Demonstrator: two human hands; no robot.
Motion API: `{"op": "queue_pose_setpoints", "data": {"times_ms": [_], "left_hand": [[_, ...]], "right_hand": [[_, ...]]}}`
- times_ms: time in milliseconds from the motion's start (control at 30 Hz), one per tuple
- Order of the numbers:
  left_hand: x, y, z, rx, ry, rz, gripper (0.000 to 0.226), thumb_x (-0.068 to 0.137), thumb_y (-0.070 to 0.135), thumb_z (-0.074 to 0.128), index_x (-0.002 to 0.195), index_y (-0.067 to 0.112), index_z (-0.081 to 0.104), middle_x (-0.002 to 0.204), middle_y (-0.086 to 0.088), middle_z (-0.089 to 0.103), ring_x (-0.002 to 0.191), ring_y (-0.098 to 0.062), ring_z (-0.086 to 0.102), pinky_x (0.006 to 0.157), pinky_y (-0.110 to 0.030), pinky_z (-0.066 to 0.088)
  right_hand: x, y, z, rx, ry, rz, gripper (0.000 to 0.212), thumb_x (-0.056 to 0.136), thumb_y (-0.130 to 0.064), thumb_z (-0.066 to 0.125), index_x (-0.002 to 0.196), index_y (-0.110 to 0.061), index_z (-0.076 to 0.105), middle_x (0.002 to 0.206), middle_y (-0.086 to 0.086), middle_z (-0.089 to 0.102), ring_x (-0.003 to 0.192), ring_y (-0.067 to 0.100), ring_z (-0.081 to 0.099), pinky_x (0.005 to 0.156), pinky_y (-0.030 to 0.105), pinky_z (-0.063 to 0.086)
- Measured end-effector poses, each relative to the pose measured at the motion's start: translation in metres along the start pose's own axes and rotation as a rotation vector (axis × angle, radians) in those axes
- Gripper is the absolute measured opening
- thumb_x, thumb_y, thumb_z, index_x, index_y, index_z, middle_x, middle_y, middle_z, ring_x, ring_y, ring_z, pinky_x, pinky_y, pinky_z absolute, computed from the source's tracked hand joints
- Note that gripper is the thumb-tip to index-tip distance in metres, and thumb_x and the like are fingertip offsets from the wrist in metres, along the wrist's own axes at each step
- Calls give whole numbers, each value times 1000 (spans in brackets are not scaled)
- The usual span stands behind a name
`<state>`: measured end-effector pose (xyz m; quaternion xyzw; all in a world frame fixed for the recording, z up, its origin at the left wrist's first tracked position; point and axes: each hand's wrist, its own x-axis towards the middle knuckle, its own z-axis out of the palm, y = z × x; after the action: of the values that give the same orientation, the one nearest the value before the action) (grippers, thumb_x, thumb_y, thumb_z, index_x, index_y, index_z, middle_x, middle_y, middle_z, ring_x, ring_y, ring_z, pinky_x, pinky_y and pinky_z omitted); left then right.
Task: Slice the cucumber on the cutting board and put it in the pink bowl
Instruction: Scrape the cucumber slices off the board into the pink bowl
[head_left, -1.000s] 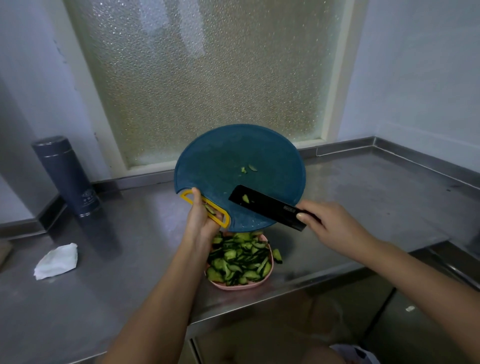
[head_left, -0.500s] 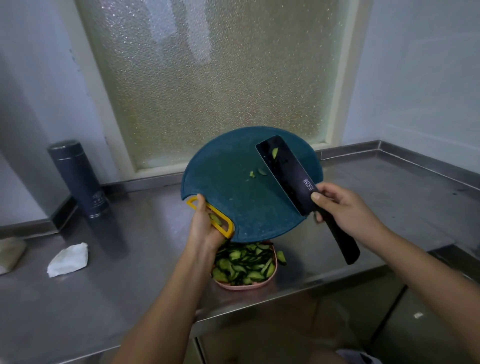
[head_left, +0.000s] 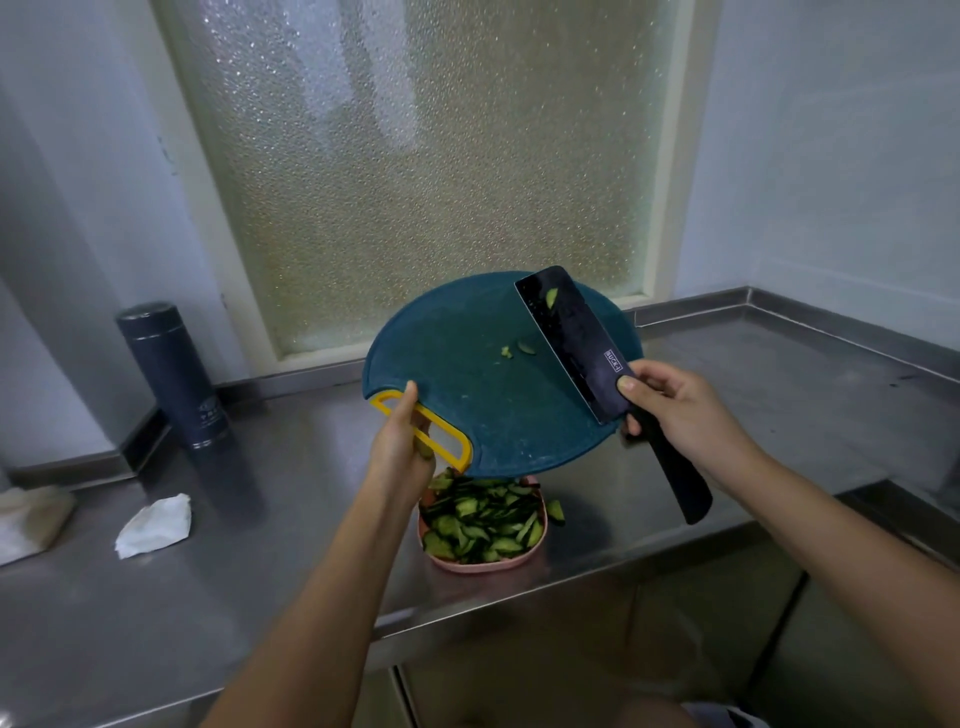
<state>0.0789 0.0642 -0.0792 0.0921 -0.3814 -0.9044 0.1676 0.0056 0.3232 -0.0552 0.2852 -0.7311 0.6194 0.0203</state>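
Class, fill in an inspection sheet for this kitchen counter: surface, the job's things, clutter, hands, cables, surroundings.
Surface: steel counter; one cucumber slice lies on it beside the bowl.
Job's things: teal cutting board tilted above the pink bowl; bowl filled with cucumber slices; two scraps on the board, another scrap stuck to the cleaver.
Clutter: dark flask, crumpled tissue, cloth at the left edge.
Hands: left hand grips the board's yellow handle; right hand holds the cleaver, blade over the board's right side.
Cables: nothing seen.
Surroundings: frosted window, pale walls.
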Motion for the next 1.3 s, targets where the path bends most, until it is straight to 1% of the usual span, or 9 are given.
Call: {"op": "queue_pose_setpoints", "data": {"times_ms": [133, 267, 433, 533, 733, 900, 1067, 1200, 1300], "left_hand": [[1, -4, 1, 90, 36, 12, 34, 97, 22, 46, 127, 7, 53, 114, -12, 67, 103, -26, 65, 82, -38, 54], [-3, -7, 7, 249, -11, 84, 19, 97, 18, 44, 105, 13, 60, 86, 1, 74, 87, -18, 69, 71, -29, 55], [-3, -8, 11, 307, -53, 106, 20, 98, 19, 42, 105, 13, 61, 97, 0, 72, 100, -19, 65, 95, -37, 47], [-4, -6, 10, 173, -72, 57, 28, 98, 21, 43, 117, 7, 58, 105, -9, 70, 96, -23, 67, 90, -39, 52], [1, 9, 3, 9, 17, 8, 26, 98, 22, 43, 101, 5, 62, 87, -11, 73, 78, -22, 71, 63, -33, 59], [7, 31, -19, 13, 81, 44, 24, 99, 19, 40, 101, 4, 59, 81, -10, 73, 69, -19, 71, 60, -30, 59], [9, 50, -50, 65, 156, 53, 23, 96, 18, 46, 110, 4, 57, 87, -11, 72, 74, -22, 70, 63, -33, 59], [8, 64, -62, 100, 115, 23, 30, 95, 20, 46, 118, 5, 57, 109, -15, 69, 97, -27, 68, 76, -39, 58], [4, 73, -63, 151, 54, 3, 28, 96, 20, 42, 114, 6, 59, 103, -13, 71, 92, -26, 69, 73, -37, 58]], "right_hand": [[-2, -6, -7, -6, 16, 0, 23, 96, -12, 53, 81, -22, 67, 52, 3, 54, 51, 17, 49, 58, 33, 45], [-5, -10, -17, -2, 40, -8, 20, 96, -10, 52, 85, -18, 67, 51, 3, 54, 48, 13, 50, 53, 17, 43], [-8, -8, -23, 17, 42, 7, 17, 95, -5, 52, 86, -10, 65, 51, 2, 54, 46, 10, 50, 52, 14, 44], [-7, -6, -20, 23, 22, 12, 19, 95, -5, 51, 84, -12, 65, 50, 1, 54, 46, 12, 49, 52, 16, 43], [14, -18, -10, 106, -18, 31, 16, 95, -4, 51, 85, -8, 63, 59, 9, 56, 47, 12, 51, 60, 25, 47], [36, -24, 0, 111, 8, 84, 14, 95, -5, 52, 83, -5, 59, 67, 16, 50, 41, 11, 54, 57, 24, 51], [51, -21, 16, -33, -34, 94, 13, 94, -4, 54, 82, -2, 59, 64, 12, 50, 39, 6, 52, 51, 20, 51], [62, -24, 22, -359, -131, 24, 13, 94, -7, 54, 87, -2, 64, 68, 9, 56, 48, 15, 51, 55, 26, 44], [71, -30, 22, -518, -220, -3, 13, 94, -12, 55, 85, -9, 65, 65, 1, 56, 48, 14, 51, 53, 24, 42]]}}
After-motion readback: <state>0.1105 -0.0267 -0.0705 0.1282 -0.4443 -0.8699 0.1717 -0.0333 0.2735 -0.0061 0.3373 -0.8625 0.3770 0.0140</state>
